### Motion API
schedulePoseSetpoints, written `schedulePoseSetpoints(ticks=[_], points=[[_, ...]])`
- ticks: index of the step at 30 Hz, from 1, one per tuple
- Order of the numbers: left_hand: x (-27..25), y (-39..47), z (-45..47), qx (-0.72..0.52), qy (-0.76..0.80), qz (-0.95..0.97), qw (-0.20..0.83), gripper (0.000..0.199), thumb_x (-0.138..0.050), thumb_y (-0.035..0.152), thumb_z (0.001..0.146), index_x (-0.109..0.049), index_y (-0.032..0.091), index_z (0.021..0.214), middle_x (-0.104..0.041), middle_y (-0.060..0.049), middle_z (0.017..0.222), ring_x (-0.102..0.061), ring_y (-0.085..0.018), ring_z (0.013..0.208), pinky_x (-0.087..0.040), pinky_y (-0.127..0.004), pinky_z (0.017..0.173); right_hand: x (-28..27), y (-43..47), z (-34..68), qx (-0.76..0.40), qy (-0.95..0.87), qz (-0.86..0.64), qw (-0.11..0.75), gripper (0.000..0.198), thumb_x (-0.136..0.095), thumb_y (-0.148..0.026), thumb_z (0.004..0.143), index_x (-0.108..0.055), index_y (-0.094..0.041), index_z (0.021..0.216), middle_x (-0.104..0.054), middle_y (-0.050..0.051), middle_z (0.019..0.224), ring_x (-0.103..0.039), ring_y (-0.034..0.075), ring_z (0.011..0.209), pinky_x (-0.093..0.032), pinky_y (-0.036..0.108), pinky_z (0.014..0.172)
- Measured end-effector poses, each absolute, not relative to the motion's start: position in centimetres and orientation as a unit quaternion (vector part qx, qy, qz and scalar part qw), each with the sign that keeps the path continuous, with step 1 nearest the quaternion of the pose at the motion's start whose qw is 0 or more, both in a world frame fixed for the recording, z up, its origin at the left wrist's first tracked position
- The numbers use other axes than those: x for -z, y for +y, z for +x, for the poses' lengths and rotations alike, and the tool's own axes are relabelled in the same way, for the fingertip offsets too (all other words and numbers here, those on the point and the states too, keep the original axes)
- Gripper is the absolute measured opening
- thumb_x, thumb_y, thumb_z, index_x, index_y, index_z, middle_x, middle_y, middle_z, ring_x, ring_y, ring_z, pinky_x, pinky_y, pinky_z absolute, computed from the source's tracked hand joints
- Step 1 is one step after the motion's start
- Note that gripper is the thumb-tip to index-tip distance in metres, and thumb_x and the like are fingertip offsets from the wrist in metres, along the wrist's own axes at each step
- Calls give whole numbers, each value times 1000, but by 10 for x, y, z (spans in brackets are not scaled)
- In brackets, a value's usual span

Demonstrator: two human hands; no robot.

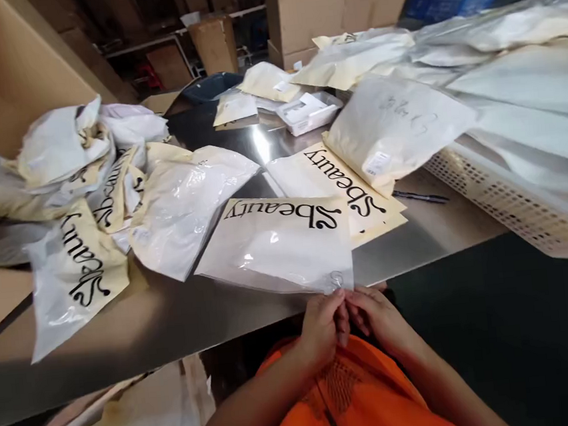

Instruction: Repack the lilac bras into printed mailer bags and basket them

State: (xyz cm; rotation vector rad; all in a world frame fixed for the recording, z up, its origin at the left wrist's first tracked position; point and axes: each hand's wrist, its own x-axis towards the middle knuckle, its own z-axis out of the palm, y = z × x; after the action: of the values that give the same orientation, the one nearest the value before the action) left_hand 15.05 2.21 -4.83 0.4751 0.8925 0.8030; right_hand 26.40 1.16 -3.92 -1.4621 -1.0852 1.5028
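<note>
A flat plastic pouch (273,257) with black "beauty" lettering lies near the front edge of the metal table, its near right corner reaching over the edge. My left hand (323,324) pinches that corner between thumb and fingers. Right beside it, thumb tips almost touching, my right hand (378,312) is also closed at the same corner. What the fingertips hold besides the plastic is hidden. Behind the pouch lie more lettered pouches (301,178), and a filled white pouch (396,125) with handwriting and a small label rests partly on them.
On the left, filled pouches (182,202) spill from a large cardboard box (3,66). A perforated plastic basket (508,201) piled with white pouches stands right, with a black pen (420,196) beside it. A small white box (309,112) sits farther back. More packages (133,422) are below the table.
</note>
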Motion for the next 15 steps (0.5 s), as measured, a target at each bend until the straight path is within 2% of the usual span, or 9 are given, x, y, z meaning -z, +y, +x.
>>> schedulePoseSetpoints(ticks=[3,8,12,15], points=[[42,38,139,-444,446,185,755,50,-74,55,60,-44,18,44,-37,6,32,-29,-6,23,-14,-19,28,39,13,272,-626,-337,-546,443,46,-61,-55,76,-40,-22,51,-34,-1,46,-28,10,38,-20,29,38],[36,50,54,-589,518,105,611,44,-68,46,62,-34,21,50,-35,10,37,-28,-4,27,-21,-17,29,37,16,302,-620,-246,-500,553,46,-69,-42,71,-38,-20,46,-27,-5,42,-25,6,34,-18,26,36],[7,39,-12,-668,549,85,495,36,-66,32,60,-33,20,51,-38,10,39,-33,-5,30,-24,-16,28,10,11,315,-642,-261,-442,569,44,-68,-39,76,-45,-18,45,-32,-4,38,-31,6,30,-25,23,36],[-37,43,-33,-713,541,121,430,32,-64,31,62,-37,20,51,-43,8,40,-43,-9,34,-40,-19,33,-35,23,311,-636,-293,-383,602,41,-66,-41,81,-50,-20,49,-40,-3,39,-40,8,32,-35,23,38]])
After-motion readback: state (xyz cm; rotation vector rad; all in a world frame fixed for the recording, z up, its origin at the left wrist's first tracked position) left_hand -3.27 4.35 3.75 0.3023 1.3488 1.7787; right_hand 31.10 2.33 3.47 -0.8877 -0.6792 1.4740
